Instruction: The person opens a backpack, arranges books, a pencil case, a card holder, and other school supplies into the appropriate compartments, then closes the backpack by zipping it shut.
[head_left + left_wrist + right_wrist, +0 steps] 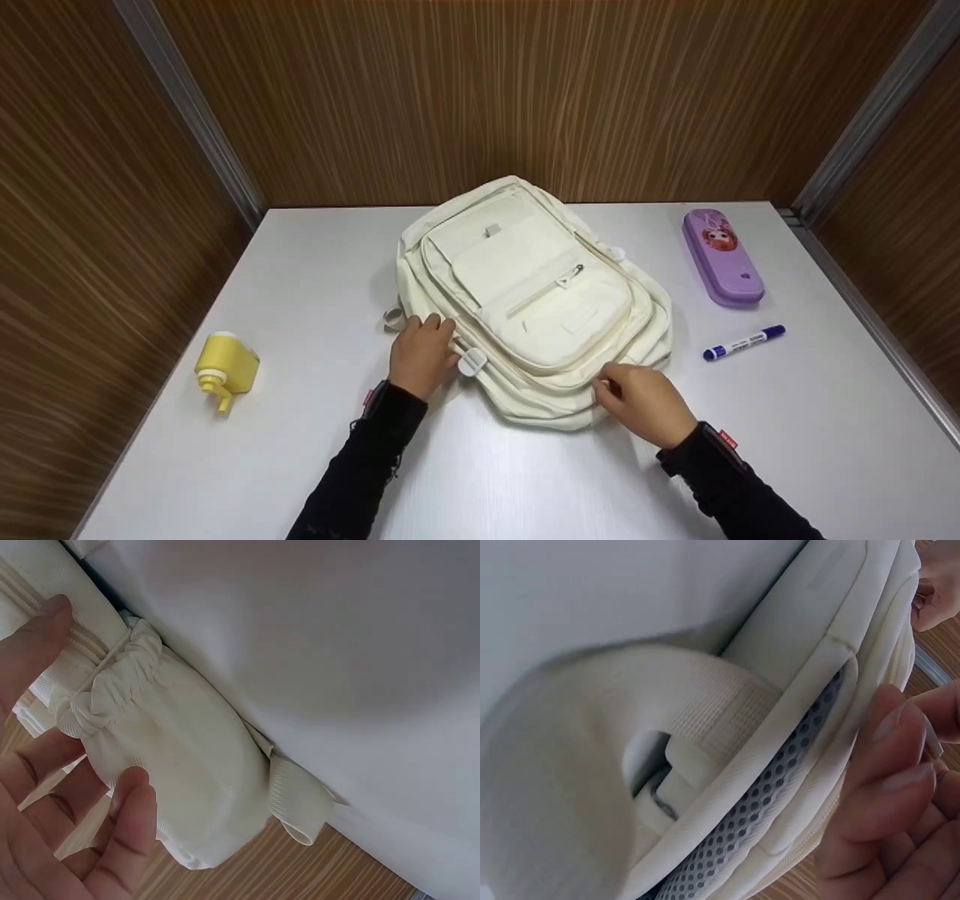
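Note:
A cream backpack (551, 300) lies front side up on the white table. At its left side my left hand (421, 356) grips the edge near a round white piece (472, 362). The left wrist view shows the thumb (45, 634) by a zipper and the fingers around the gathered top of a side pocket (180, 742). My right hand (649, 401) is at the bag's near right corner, fingers curled and pinching at the zipper line; the pinched piece is mostly hidden. In the right wrist view, a wide strap (577, 765) and grey mesh padding (761, 799) show below the fingers.
On the left of the table (315, 300) lies a yellow object with a crank (229, 364). A purple pencil case (724, 259) and a blue-capped marker (744, 343) lie at the right. Wood-patterned panels (540, 97) enclose the back and sides.

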### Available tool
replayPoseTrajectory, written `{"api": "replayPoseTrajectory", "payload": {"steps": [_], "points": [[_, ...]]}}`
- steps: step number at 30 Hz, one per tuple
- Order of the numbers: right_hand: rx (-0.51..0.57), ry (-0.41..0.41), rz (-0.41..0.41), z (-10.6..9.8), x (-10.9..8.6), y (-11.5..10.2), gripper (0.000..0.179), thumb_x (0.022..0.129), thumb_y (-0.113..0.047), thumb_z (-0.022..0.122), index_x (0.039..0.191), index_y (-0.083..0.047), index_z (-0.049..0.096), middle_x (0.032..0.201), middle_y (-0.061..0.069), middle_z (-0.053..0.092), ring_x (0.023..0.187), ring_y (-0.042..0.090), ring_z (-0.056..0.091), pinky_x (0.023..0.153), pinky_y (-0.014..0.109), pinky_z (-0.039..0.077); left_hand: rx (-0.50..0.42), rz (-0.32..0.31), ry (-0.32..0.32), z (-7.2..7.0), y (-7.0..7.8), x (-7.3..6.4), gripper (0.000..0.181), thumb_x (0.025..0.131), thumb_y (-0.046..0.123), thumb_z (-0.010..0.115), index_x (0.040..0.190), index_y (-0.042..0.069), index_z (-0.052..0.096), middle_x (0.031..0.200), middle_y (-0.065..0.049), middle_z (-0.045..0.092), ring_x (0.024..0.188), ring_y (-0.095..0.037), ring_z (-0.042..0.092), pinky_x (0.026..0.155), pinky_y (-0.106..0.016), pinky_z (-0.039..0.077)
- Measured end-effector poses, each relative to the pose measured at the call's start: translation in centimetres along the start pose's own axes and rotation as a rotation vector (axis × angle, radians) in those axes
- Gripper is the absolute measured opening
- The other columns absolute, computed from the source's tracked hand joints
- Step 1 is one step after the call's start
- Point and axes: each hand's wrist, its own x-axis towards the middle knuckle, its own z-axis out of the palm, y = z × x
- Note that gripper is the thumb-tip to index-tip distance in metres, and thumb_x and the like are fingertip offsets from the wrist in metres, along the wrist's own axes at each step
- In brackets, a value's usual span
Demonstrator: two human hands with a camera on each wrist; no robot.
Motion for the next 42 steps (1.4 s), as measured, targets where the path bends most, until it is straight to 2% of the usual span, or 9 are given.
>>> {"api": "replayPoseTrajectory", "payload": {"steps": [8, 14, 16, 23, 27, 33, 42], "points": [[-0.049, 0.05, 0.009, -0.1, -0.2, -0.2, 0.027, 0.085, -0.011, 0.066, 0.065, -0.021, 0.05, 0.058, -0.013, 0.04, 0.052, 0.003, 0.038, 0.048, 0.02, 0.03, 0.016, -0.01, 0.025, 0.2, 0.9, -0.4, 0.04, 0.068, 0.034, 0.085, 0.091, 0.012, 0.062, 0.089, -0.005, 0.065, 0.079, -0.029, 0.057, 0.065, -0.037, 0.051], [-0.091, 0.129, -0.059, 0.1, -0.9, -0.5, 0.032, 0.081, -0.005, 0.067, 0.063, -0.021, 0.046, 0.057, -0.015, 0.037, 0.051, 0.001, 0.035, 0.048, 0.019, 0.03, 0.066, -0.005, 0.074, 0.2, 1.3, -0.6, 0.038, 0.065, 0.036, 0.085, 0.087, 0.013, 0.064, 0.085, -0.003, 0.066, 0.074, -0.027, 0.058, 0.062, -0.035, 0.05], [-0.084, 0.133, -0.082, 0.4, -1.2, -0.8, 0.032, 0.08, -0.004, 0.067, 0.063, -0.021, 0.046, 0.058, -0.015, 0.036, 0.051, 0.0, 0.034, 0.048, 0.019, 0.03, 0.07, -0.009, 0.079, 0.1, 1.4, -0.7, 0.038, 0.064, 0.036, 0.085, 0.086, 0.013, 0.064, 0.084, -0.003, 0.066, 0.073, -0.027, 0.059, 0.061, -0.035, 0.05], [-0.08, 0.103, -0.145, 1.6, -1.3, -2.4, 0.024, 0.081, -0.009, 0.067, 0.066, -0.02, 0.052, 0.059, -0.015, 0.038, 0.054, 0.0, 0.035, 0.051, 0.019, 0.034, 0.06, 0.008, 0.112, 0.2, 2.2, -1.0, 0.039, 0.063, 0.036, 0.084, 0.081, 0.012, 0.06, 0.078, -0.003, 0.063, 0.068, -0.026, 0.058, 0.059, -0.034, 0.049], [-0.08, 0.108, -0.142, 1.9, -0.7, -3.0, 0.024, 0.081, -0.009, 0.067, 0.065, -0.019, 0.051, 0.059, -0.014, 0.039, 0.054, 0.001, 0.036, 0.052, 0.02, 0.034, 0.067, 0.025, 0.109, 0.3, 2.5, -1.3, 0.041, 0.063, 0.039, 0.083, 0.082, 0.013, 0.058, 0.077, -0.001, 0.06, 0.067, -0.024, 0.056, 0.058, -0.032, 0.048], [-0.076, 0.094, -0.133, 2.0, 0.4, -3.6, 0.025, 0.082, -0.01, 0.066, 0.065, -0.018, 0.05, 0.058, -0.013, 0.037, 0.053, 0.003, 0.035, 0.051, 0.021, 0.032, 0.062, 0.041, 0.155, 0.5, 2.6, -1.7, 0.043, 0.06, 0.038, 0.085, 0.079, 0.012, 0.057, 0.076, -0.002, 0.059, 0.066, -0.024, 0.056, 0.056, -0.032, 0.048], [-0.105, 0.007, -0.087, 2.1, 1.4, -4.4, 0.035, 0.086, -0.015, 0.062, 0.06, -0.019, 0.04, 0.056, -0.013, 0.03, 0.052, 0.005, 0.033, 0.05, 0.024, 0.031, 0.033, 0.021, 0.09, 0.2, 3.0, -1.5, 0.04, 0.063, 0.038, 0.084, 0.083, 0.012, 0.061, 0.079, -0.002, 0.063, 0.07, -0.024, 0.059, 0.058, -0.033, 0.051]]}}
